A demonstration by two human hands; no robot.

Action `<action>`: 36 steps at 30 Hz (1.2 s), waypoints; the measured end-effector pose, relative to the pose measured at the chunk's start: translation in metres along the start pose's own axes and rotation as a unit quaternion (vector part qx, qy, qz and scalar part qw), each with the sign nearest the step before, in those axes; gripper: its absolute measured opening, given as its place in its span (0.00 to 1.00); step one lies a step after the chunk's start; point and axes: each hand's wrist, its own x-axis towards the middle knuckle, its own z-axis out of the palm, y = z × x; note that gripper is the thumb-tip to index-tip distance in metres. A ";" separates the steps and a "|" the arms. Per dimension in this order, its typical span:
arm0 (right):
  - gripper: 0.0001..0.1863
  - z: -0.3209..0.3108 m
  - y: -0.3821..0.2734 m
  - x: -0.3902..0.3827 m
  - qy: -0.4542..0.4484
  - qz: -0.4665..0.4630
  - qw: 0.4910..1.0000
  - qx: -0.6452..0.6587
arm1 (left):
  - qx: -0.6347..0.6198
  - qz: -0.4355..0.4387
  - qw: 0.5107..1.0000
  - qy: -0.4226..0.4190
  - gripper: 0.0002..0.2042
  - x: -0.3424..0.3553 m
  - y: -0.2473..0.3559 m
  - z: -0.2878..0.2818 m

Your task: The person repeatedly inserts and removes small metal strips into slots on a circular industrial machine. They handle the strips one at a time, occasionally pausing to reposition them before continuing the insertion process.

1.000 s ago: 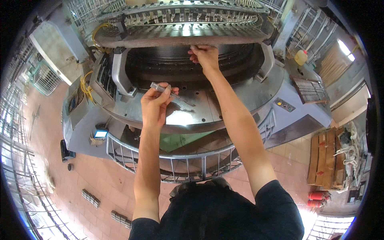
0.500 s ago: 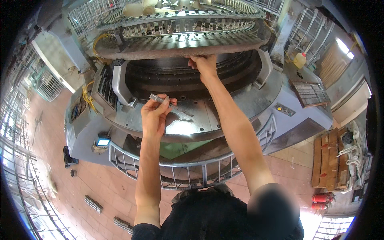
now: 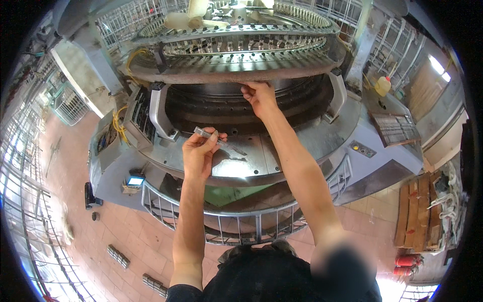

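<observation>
My left hand [image 3: 199, 157] is closed above the steel table plate [image 3: 246, 168] of a large circular knitting machine. Pinched between its thumb and fingers is a slim, shiny grey piece [image 3: 202, 132], partly see-through; its exact kind is too small to tell. A narrow dark strip-like mark or object lies on the plate beside that hand. Higher up, my right hand [image 3: 261, 102] reaches to the underside of the machine's brown, dusty ring [image 3: 211, 77]. Its fingers are curled together at the ring's lower edge, and whatever they hold is hidden.
Two grey brackets [image 3: 159, 110] flank the dark inner cylinder [image 3: 201, 103]. A curved metal guard rail [image 3: 257, 226] runs between my body and the machine. A small lit screen [image 3: 135, 181] is at left. Wooden crates [image 3: 417, 214] and red fire extinguishers [image 3: 406, 260] stand at right.
The whole machine sits slightly lower and further right in view. Both hands keep nearly the same place against it; the left still grips the slim grey piece.
</observation>
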 end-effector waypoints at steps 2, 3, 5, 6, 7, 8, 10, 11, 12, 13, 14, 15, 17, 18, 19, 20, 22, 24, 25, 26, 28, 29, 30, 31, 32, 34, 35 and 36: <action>0.05 0.003 0.001 -0.002 -0.029 0.005 0.999 -0.017 | 0.007 -0.005 1.000 0.007 0.06 0.000 0.000 0.000; 0.05 0.005 0.003 -0.003 -0.062 0.017 0.997 -0.040 | -0.002 -0.003 1.000 0.011 0.06 0.000 0.000 0.001; 0.05 0.008 0.001 -0.004 -0.070 0.020 0.996 -0.058 | -0.019 0.001 1.000 0.023 0.06 -0.001 0.000 0.003; 0.06 0.008 -0.003 -0.005 -0.045 0.011 0.998 -0.052 | -0.020 0.002 1.000 0.022 0.06 -0.001 0.000 0.005; 0.06 0.007 -0.006 -0.008 -0.013 0.018 0.998 -0.050 | -0.021 0.003 1.000 0.022 0.05 -0.002 0.001 0.006; 0.05 0.005 -0.012 -0.010 0.061 0.004 0.997 -0.045 | -0.020 -0.002 0.999 0.031 0.05 -0.002 0.003 0.008; 0.11 -0.010 -0.026 -0.025 -0.020 -0.038 0.975 -0.216 | 0.012 -0.016 0.999 0.033 0.05 0.001 0.007 0.012; 0.14 -0.017 -0.032 -0.034 -0.054 -0.031 0.936 -0.347 | 0.028 -0.023 0.999 0.039 0.06 0.005 0.008 0.016; 0.16 -0.023 -0.034 -0.045 -0.153 -0.003 0.927 -0.341 | 0.038 -0.019 0.998 0.045 0.06 0.011 0.009 0.021; 0.18 -0.030 -0.034 -0.058 -0.232 0.025 0.912 -0.338 | 0.048 -0.014 0.998 0.050 0.06 0.020 0.009 0.028; 0.17 -0.031 -0.030 -0.068 -0.255 0.015 0.894 -0.369 | 0.057 -0.009 0.997 0.054 0.06 0.029 0.009 0.036; 0.15 -0.031 -0.026 -0.076 -0.293 -0.070 0.880 -0.367 | 0.100 0.006 0.994 0.048 0.06 0.037 0.007 0.044; 0.12 -0.035 -0.023 -0.085 -0.250 -0.200 0.831 -0.455 | 0.186 0.033 0.981 0.036 0.06 0.048 0.001 0.060; 0.11 -0.037 -0.023 -0.087 -0.215 -0.213 0.818 -0.489 | 0.182 0.042 0.982 0.017 0.06 0.052 -0.003 0.067; 0.10 -0.039 -0.023 -0.087 -0.197 -0.237 0.806 -0.506 | 0.203 0.029 0.979 0.010 0.06 0.054 -0.005 0.072; 0.10 -0.041 -0.024 -0.087 -0.171 -0.272 0.793 -0.518 | 0.220 0.031 0.975 -0.008 0.06 0.057 -0.007 0.075; 0.09 -0.046 -0.027 -0.088 -0.173 -0.214 0.822 -0.498 | 0.260 0.011 0.965 -0.023 0.07 0.061 -0.008 0.077; 0.08 -0.052 -0.031 -0.087 -0.162 -0.160 0.835 -0.502 | 0.218 -0.055 0.974 -0.032 0.08 0.065 -0.008 0.072; 0.08 -0.053 -0.033 -0.087 -0.181 -0.165 0.833 -0.496 | 0.193 -0.088 0.976 -0.040 0.08 0.068 -0.008 0.070; 0.08 -0.055 -0.037 -0.085 -0.184 -0.137 0.829 -0.510 | 0.191 -0.115 0.974 -0.038 0.08 0.073 -0.008 0.068; 0.08 -0.058 -0.042 -0.080 -0.210 -0.094 0.818 -0.527 | 0.182 -0.170 0.968 -0.039 0.09 0.084 -0.012 0.064; 0.08 -0.060 -0.044 -0.078 -0.214 -0.038 0.840 -0.497 | 0.172 -0.179 0.967 -0.053 0.09 0.089 -0.014 0.062; 0.08 -0.060 -0.045 -0.074 -0.224 0.003 0.863 -0.453 | 0.179 -0.201 0.962 -0.053 0.09 0.096 -0.015 0.060; 0.08 -0.060 -0.045 -0.070 -0.233 0.046 0.884 -0.404 | 0.181 -0.219 0.957 -0.060 0.10 0.102 -0.016 0.059; 0.08 -0.062 -0.043 -0.068 -0.242 0.064 0.887 -0.388 | 0.212 -0.225 0.948 -0.071 0.11 0.107 -0.017 0.057; 0.08 -0.064 -0.038 -0.063 -0.205 0.080 0.906 -0.361 | 0.170 -0.231 0.957 -0.034 0.12 0.111 -0.025 0.058; 0.08 -0.066 -0.035 -0.060 -0.195 0.084 0.917 -0.338 | 0.149 -0.230 0.962 -0.012 0.13 0.110 -0.027 0.059; 0.08 -0.067 -0.030 -0.058 -0.162 0.074 0.930 -0.320 | 0.095 -0.253 0.963 -0.015 0.14 0.109 -0.026 0.060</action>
